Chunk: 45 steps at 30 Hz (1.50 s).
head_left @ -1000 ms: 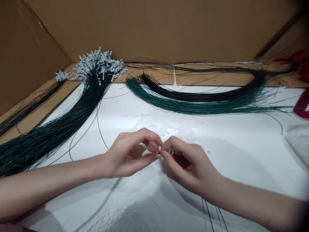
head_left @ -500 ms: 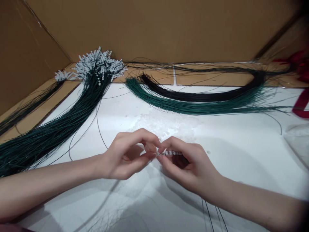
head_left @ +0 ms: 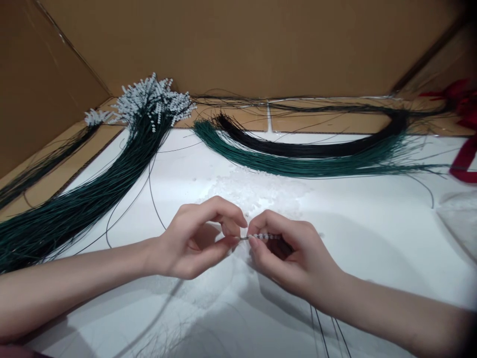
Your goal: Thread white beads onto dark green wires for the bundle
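Near the middle of the white work surface, my right hand pinches a dark wire strung with a row of small white beads. The beads run back beneath its curled fingers, and thin wire ends come out below that wrist. My left hand faces it, thumb and a finger closed on the short bare tip of the wire; its index finger is lifted off. A narrow gap separates the two hands, bridged by the bare wire.
Loose white beads lie scattered beyond my hands. At left rests a thick bundle of green wires with white-beaded tips. Plain green wires and black wires curve along the back. Red ribbon and a clear bag are at right.
My fingertips have drawn slightly apart, baring a short stretch of wire between them. The left index finger has lifted, and the beads now sit up at my right fingertips.
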### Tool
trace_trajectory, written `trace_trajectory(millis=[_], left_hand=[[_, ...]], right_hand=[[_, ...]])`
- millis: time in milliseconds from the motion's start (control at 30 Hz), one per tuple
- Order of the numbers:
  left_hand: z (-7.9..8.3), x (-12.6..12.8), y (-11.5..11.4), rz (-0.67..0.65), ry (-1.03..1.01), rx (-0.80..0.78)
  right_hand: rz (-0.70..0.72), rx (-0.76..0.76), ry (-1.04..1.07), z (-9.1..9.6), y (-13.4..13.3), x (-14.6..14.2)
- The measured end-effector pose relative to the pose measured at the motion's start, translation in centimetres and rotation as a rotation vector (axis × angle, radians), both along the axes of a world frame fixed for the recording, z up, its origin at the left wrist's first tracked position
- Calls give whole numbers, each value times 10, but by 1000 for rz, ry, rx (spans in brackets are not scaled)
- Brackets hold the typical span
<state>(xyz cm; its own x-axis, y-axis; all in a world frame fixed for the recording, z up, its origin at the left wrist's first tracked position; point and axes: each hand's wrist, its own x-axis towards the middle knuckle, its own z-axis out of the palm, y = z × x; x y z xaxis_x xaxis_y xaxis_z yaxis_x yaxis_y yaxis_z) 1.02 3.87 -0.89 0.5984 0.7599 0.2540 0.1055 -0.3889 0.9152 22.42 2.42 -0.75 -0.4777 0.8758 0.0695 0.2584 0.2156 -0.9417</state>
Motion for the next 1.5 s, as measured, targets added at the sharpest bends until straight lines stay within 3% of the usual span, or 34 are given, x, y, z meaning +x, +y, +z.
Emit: trace_trajectory(millis=[233,500,1100,1167,1267,1367,1500], left_hand=[[3,0,1,-23,-19,-29],[4,0,2,-16,-17,-11],[6,1,3,-45,-2,-35],[8,1,4,-32,7,-6],[10,3,5,110,56,102],[10,6,7,267,235,286],[9,10,10,298,502,456]], right_hand=[[20,16,22,1,0,-1],[61,-112,45,3,-1,3],[53,-7,48,0,-1,0],[47,22,25,-1,0,0],[43,50,-6,-1,1,0],[41,55,-25,-1,0,1],[40,68,-34,-1,0,1]])
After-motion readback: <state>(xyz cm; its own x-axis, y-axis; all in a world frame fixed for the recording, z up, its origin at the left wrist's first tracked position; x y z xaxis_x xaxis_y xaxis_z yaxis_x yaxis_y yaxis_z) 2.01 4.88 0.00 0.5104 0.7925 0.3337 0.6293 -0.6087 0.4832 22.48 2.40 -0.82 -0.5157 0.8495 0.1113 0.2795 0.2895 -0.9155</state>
